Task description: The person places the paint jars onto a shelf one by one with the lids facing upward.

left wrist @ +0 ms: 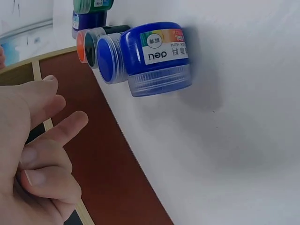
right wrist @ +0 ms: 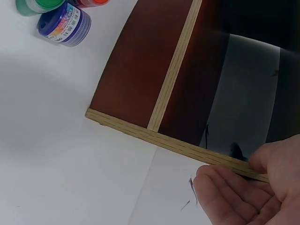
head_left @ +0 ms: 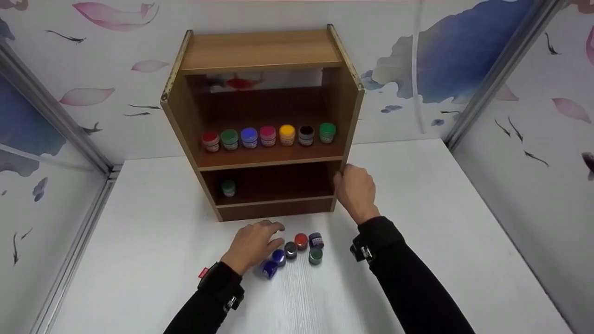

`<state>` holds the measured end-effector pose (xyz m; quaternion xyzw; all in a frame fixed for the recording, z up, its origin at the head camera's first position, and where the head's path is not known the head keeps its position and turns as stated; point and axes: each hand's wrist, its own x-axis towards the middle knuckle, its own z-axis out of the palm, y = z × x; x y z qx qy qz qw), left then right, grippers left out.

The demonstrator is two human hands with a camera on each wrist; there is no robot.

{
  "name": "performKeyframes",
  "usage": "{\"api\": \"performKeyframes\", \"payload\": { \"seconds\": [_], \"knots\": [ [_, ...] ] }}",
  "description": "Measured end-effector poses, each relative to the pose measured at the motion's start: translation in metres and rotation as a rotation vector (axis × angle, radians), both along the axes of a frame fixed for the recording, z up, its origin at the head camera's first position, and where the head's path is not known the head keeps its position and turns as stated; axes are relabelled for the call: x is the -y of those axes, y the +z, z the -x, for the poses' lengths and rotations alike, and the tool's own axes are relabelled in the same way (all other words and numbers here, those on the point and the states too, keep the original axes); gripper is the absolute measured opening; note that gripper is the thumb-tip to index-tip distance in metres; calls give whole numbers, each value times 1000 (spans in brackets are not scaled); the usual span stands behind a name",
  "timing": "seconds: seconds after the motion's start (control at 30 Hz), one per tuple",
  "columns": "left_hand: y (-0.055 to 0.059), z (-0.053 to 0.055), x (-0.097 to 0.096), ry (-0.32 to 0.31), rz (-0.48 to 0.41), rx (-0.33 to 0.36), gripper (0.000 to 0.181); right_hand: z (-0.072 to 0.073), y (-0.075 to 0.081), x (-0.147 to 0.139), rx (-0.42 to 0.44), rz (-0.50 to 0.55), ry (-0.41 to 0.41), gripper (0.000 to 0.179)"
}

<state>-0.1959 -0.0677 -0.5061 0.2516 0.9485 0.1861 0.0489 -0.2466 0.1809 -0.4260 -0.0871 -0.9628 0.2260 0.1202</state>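
My right hand (head_left: 356, 188) grips the right side panel of a wooden shelf unit (head_left: 262, 48), thumb on the inner side and fingers on the outer side, as the right wrist view shows. My left hand (head_left: 253, 241) hovers in front of the unit beside a loose group of small paint jars, its fingers loosely bent and holding nothing. Nearest to it are a tilted blue jar (head_left: 269, 269) and a second blue jar (head_left: 278, 256). A dark grey jar (head_left: 291, 249), a red-orange jar (head_left: 301, 240), a purple jar (head_left: 316, 240) and a green jar (head_left: 315, 255) continue the group rightward.
Several jars stand in a row on the middle shelf, from a red jar (head_left: 210, 141) at left to a green jar (head_left: 327, 132) at right. One green jar (head_left: 228, 188) is on the lower shelf at left. White patterned walls (head_left: 524, 116) enclose the white table (head_left: 464, 222).
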Motion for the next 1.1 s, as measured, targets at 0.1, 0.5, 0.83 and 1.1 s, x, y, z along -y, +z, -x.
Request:
{"api": "performKeyframes", "payload": {
  "seconds": [0.1,0.5,0.83,1.1],
  "knots": [
    [1,2,9,-39,-21,108,38,0,-1,-1,-3,-6,0,32],
    [-11,3,47,-134,-81,308,61,1,-1,-5,4,-9,-5,31],
    [-23,1,52,-151,-77,292,48,0,-1,-2,18,-15,14,31],
    [-28,1,51,-159,-80,302,40,0,0,0,29,-30,15,32]
  ]
}}
